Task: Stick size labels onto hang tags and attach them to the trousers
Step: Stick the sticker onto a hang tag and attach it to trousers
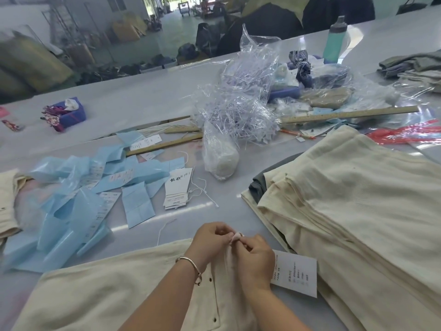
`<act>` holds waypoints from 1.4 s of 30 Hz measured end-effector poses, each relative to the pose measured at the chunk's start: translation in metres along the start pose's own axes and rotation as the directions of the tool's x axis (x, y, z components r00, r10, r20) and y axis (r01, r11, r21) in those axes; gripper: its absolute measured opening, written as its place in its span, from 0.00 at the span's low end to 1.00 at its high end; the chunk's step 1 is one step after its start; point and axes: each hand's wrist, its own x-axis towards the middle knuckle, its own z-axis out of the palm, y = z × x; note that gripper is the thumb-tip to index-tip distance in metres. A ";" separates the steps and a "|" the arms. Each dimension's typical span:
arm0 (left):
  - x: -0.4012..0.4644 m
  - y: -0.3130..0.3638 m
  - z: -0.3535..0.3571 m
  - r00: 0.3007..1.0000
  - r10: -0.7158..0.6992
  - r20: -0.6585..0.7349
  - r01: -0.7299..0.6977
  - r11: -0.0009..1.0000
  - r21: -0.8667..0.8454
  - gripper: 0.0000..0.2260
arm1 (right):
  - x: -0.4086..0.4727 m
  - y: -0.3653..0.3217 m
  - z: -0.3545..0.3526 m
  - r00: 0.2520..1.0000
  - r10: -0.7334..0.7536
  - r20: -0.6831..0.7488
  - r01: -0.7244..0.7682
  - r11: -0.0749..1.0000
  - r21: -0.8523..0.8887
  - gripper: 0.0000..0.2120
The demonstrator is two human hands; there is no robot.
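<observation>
Cream trousers (114, 292) lie flat on the table directly in front of me. My left hand (210, 240) and my right hand (253, 256) meet above their top edge, both pinching a small raised fold of the cream cloth (236, 236). A white hang tag (296, 273) with printed text lies by my right wrist, partly hidden under that hand. A small stack of hang tags (177, 187) with white strings sits further out at centre. Blue label backing sheets (78, 197) are strewn to the left.
A tall pile of folded cream trousers (353, 201) fills the right side. A clear bag of plastic tag pins (241, 111), a bagged white roll (222, 158), two wooden rulers (348, 115), a teal bottle (334, 41) and a blue box (71, 114) lie beyond.
</observation>
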 end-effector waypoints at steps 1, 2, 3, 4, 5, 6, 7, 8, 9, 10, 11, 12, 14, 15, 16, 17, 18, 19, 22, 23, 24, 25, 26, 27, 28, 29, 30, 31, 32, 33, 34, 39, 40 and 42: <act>-0.001 -0.002 -0.002 1.000 0.006 -0.001 -0.006 1.000 -0.022 0.06 | -0.002 -0.001 0.000 1.000 0.010 -0.014 -0.010 0.999 0.039 0.08; -0.001 -0.004 -0.005 1.000 0.004 -0.001 -0.004 0.999 -0.049 0.07 | -0.003 -0.001 0.001 1.000 0.015 -0.026 -0.013 0.998 0.067 0.07; -0.002 -0.005 -0.008 1.000 -0.005 0.001 0.005 0.997 -0.079 0.09 | -0.004 -0.001 0.001 0.999 0.016 -0.028 -0.014 0.996 0.085 0.07; -0.002 -0.005 -0.009 1.000 -0.011 0.003 0.012 0.995 -0.096 0.09 | -0.004 0.000 0.001 1.000 0.019 -0.021 -0.017 0.995 0.100 0.07; -0.003 -0.005 -0.009 1.000 -0.010 0.004 0.010 0.995 -0.104 0.08 | -0.003 0.000 0.001 1.000 0.026 -0.008 -0.025 0.994 0.109 0.07; -0.004 -0.005 -0.009 1.000 -0.006 0.001 0.007 0.994 -0.111 0.06 | -0.003 0.000 0.000 1.000 0.025 0.002 -0.026 0.994 0.111 0.08; -0.005 -0.004 -0.007 1.000 -0.003 -0.008 0.002 0.993 -0.122 0.05 | -0.003 0.000 0.000 1.000 0.018 0.010 -0.019 0.994 0.108 0.08; -0.006 -0.004 -0.005 1.000 0.001 -0.023 -0.004 0.992 -0.127 0.04 | -0.003 -0.001 -0.001 1.000 0.009 0.018 -0.011 0.994 0.105 0.09; -0.007 -0.004 -0.003 0.999 0.006 -0.039 -0.010 0.993 -0.119 0.04 | -0.003 -0.002 -0.003 0.999 -0.002 0.034 -0.001 0.995 0.099 0.09; -0.007 -0.005 -0.001 0.999 0.011 -0.053 -0.017 0.995 -0.100 0.04 | -0.003 -0.003 -0.006 0.998 -0.019 0.060 0.014 0.997 0.082 0.09; -0.007 -0.006 0.001 0.997 0.019 -0.069 -0.024 0.997 -0.077 0.05 | -0.003 -0.004 -0.010 0.994 -0.044 0.097 0.038 0.998 0.058 0.08; -0.006 -0.007 0.003 0.996 0.027 -0.088 -0.032 0.998 -0.051 0.05 | -0.002 -0.004 -0.016 0.989 -0.071 0.127 0.067 0.997 0.034 0.06; -0.006 -0.007 0.007 0.991 0.037 -0.127 -0.040 0.999 -0.020 0.06 | 0.003 -0.002 -0.033 0.981 -0.146 0.126 0.155 0.986 -0.068 0.03; -0.006 -0.007 0.008 0.989 0.041 -0.142 -0.046 0.999 -0.029 0.06 | 0.009 0.002 -0.043 0.970 -0.209 0.125 0.229 0.958 -0.172 0.06; -0.007 -0.006 0.008 0.988 0.047 -0.149 -0.056 0.997 -0.052 0.06 | 0.015 0.007 -0.053 0.949 -0.258 0.181 0.303 0.906 -0.297 0.11; -0.007 -0.004 0.009 0.988 0.056 -0.146 -0.069 0.994 -0.082 0.06 | 0.019 0.010 -0.061 0.924 -0.257 0.283 0.360 0.834 -0.419 0.15; -0.008 -0.003 0.010 0.988 0.069 -0.137 -0.084 0.990 -0.113 0.06 | 0.022 0.012 -0.067 0.898 -0.204 0.389 0.401 0.744 -0.534 0.17; -0.009 -0.001 0.011 0.989 0.083 -0.126 -0.100 0.985 -0.140 0.05 | 0.022 0.011 -0.071 0.874 -0.158 0.460 0.442 0.653 -0.615 0.17; -0.012 0.004 0.014 0.986 0.133 -0.104 -0.149 0.976 -0.161 0.04 | 0.018 0.005 -0.072 0.845 -0.138 0.517 0.512 0.491 -0.705 0.15; -0.013 0.005 0.016 0.983 0.153 -0.101 -0.167 0.974 -0.153 0.04 | 0.018 0.001 -0.073 0.845 -0.128 0.519 0.512 0.470 -0.719 0.14; -0.015 0.007 0.016 0.981 0.170 -0.097 -0.183 0.973 -0.143 0.05 | 0.019 -0.003 -0.074 0.855 -0.104 0.509 0.492 0.477 -0.728 0.14; -0.016 0.008 0.016 0.978 0.186 -0.093 -0.197 0.971 -0.133 0.05 | 0.021 -0.006 -0.077 0.872 -0.085 0.481 0.452 0.517 -0.727 0.12; -0.017 0.009 0.015 0.976 0.199 -0.092 -0.209 0.970 -0.125 0.06 | 0.022 -0.011 -0.080 0.893 -0.070 0.445 0.404 0.560 -0.723 0.09; -0.018 0.010 0.013 0.973 0.210 -0.096 -0.220 0.968 -0.121 0.06 | 0.022 -0.016 -0.084 0.913 -0.084 0.399 0.369 0.587 -0.720 0.08; -0.019 0.012 0.011 0.970 0.218 -0.104 -0.230 0.965 -0.125 0.06 | 0.024 -0.021 -0.087 0.927 -0.130 0.351 0.357 0.593 -0.722 0.09; -0.019 0.013 0.008 0.967 0.225 -0.115 -0.240 0.961 -0.140 0.06 | 0.025 -0.025 -0.089 0.928 -0.229 0.294 0.372 0.610 -0.700 0.08; -0.020 0.014 0.006 0.964 0.234 -0.127 -0.252 0.955 -0.154 0.06 | 0.026 -0.029 -0.092 0.906 -0.355 0.232 0.416 0.639 -0.647 0.07; -0.021 0.015 0.003 0.960 0.246 -0.134 -0.266 0.951 -0.159 0.06 | 0.026 -0.032 -0.094 0.860 -0.475 0.186 0.485 0.650 -0.585 0.07; -0.022 0.015 0.000 0.956 0.259 -0.135 -0.279 0.948 -0.152 0.06 | 0.025 -0.032 -0.094 0.787 -0.600 0.141 0.570 0.621 -0.538 0.09; -0.023 0.015 -0.004 0.954 0.271 -0.131 -0.289 0.946 -0.145 0.07 | 0.020 -0.033 -0.093 0.727 -0.676 0.119 0.630 0.588 -0.507 0.11; -0.024 0.014 -0.007 0.952 0.279 -0.126 -0.296 0.945 -0.141 0.08 | 0.013 -0.031 -0.089 0.686 -0.715 0.138 0.679 0.559 -0.477 0.12; -0.029 0.005 -0.017 0.959 0.270 -0.084 -0.281 0.947 -0.155 0.05 | -0.022 0.010 -0.063 0.788 -0.458 0.412 0.588 0.758 -0.282 0.08; -0.030 0.002 -0.018 0.960 0.268 -0.074 -0.276 0.952 -0.132 0.06 | -0.022 0.017 -0.060 0.832 -0.364 0.419 0.494 0.830 -0.260 0.09; -0.031 -0.004 -0.018 0.962 0.265 -0.065 -0.268 0.962 -0.056 0.07 | -0.017 0.023 -0.056 0.891 -0.273 0.363 0.374 0.894 -0.246 0.08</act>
